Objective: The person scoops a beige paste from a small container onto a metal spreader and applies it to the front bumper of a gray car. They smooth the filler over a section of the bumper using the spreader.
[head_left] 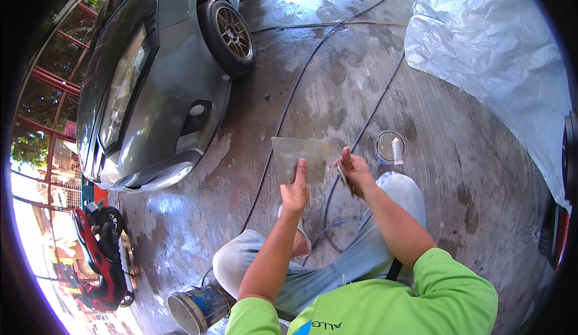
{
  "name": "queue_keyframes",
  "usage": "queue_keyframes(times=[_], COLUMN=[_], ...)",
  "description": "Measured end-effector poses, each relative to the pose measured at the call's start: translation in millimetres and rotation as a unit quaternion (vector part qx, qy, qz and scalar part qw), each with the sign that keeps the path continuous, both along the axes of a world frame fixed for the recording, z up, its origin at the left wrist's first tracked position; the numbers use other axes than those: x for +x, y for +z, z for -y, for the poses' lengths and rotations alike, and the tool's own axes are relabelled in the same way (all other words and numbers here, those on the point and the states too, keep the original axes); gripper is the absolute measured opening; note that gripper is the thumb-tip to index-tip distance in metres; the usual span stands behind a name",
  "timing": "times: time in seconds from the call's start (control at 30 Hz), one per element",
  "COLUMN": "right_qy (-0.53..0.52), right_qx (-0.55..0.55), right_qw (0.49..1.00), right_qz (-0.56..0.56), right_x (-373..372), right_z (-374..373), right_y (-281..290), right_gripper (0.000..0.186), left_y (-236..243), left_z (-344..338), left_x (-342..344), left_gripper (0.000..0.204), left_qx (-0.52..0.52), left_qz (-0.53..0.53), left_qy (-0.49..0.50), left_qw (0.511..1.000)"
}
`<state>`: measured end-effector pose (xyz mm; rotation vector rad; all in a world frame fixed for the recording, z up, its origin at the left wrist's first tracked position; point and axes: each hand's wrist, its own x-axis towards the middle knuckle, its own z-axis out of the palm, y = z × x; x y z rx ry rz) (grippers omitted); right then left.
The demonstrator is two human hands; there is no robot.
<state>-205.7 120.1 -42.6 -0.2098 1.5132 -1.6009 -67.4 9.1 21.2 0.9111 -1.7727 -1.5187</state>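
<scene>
My left hand [295, 192] grips a translucent, rectangular flat plate [316, 153] by its near edge, thumb lying on top. Smudges show on the plate's surface. Just to the right, my right hand [360, 175] is closed on a thin, pale flat piece [341, 170], seen nearly edge-on. It looks like a small spreader, but its exact kind is unclear. A small gap separates this piece from the plate's right edge. Beyond my right knee, a round tin [380, 156] stands on the floor with a small white tube [397, 151] lying across its top.
A dark grey car [198, 85] stands at the left. Plastic sheeting [487, 40] drapes over something at the right. Hoses [299, 82] cross the concrete floor [448, 136]. A paint-stained bucket [208, 305] lies by my left knee; a red motorcycle [105, 275] stands far left.
</scene>
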Motion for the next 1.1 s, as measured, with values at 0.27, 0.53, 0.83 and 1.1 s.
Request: queue_keyframes(times=[0.27,0.53,0.83,1.1], right_qy=[-0.06,-0.193,-0.204,-0.106], right_qx=[-0.132,-0.09,-0.147,-0.188], right_qw=[0.974,0.974,0.966,0.976], right_qz=[0.174,0.077,0.063,-0.013], right_x=[4,18,22,16], right_z=[-5,-6,-14,-13], right_y=[30,22,8,9], right_gripper=[0.036,0.043,0.041,0.04], left_y=[-13,-21,-28,-24], left_z=[-16,-34,-28,-27], left_x=[3,0,8,19], left_gripper=[0.034,0.021,0.018,0.02], left_qx=[-0.095,-0.112,-0.085,-0.082], left_qz=[0.038,0.014,0.055,0.097], left_qy=[0.003,-0.049,-0.142,-0.143], left_qw=[0.995,0.992,0.985,0.982])
